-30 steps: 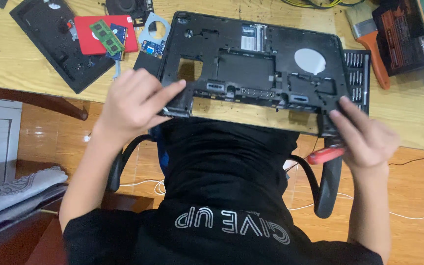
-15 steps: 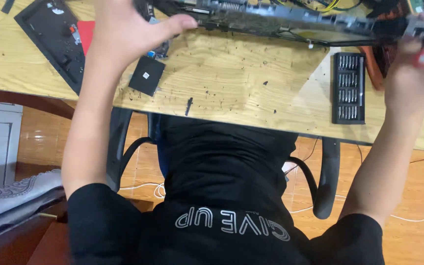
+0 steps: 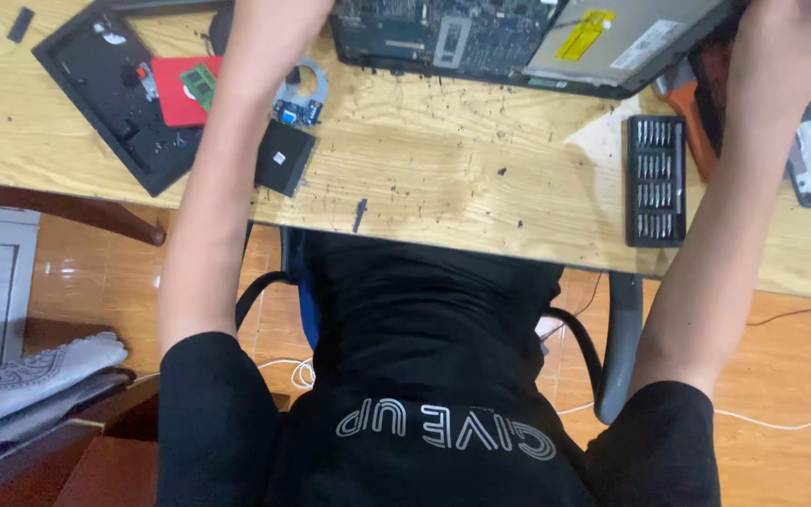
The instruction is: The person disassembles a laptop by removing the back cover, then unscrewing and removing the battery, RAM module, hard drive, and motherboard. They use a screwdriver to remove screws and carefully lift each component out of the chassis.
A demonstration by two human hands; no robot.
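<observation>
The opened laptop chassis (image 3: pixel 518 42) lies at the far edge of the wooden table (image 3: pixel 443 160), its exposed circuit board and a silver drive with a yellow label facing up. Its long axis runs left to right across the top of the view, tilting slightly upward to the right.

Both of the person's arms reach away from the body toward it. The right hand (image 3: pixel 790 38) is partly cut off at the top right corner, just beyond the chassis's right end; whether its fingers close on anything cannot be told. The left hand is out of view above the picture's top edge; only the forearm shows, crossing the table to the left of the chassis. The visible right hand is the nearer of the two.

Between the arms, a black tray of screwdriver bits (image 3: pixel 655 180) sits near the right forearm. By the left forearm lie a small black square part (image 3: pixel 283 158), a red card (image 3: pixel 180 89) and a black bottom cover (image 3: pixel 114 94).
</observation>
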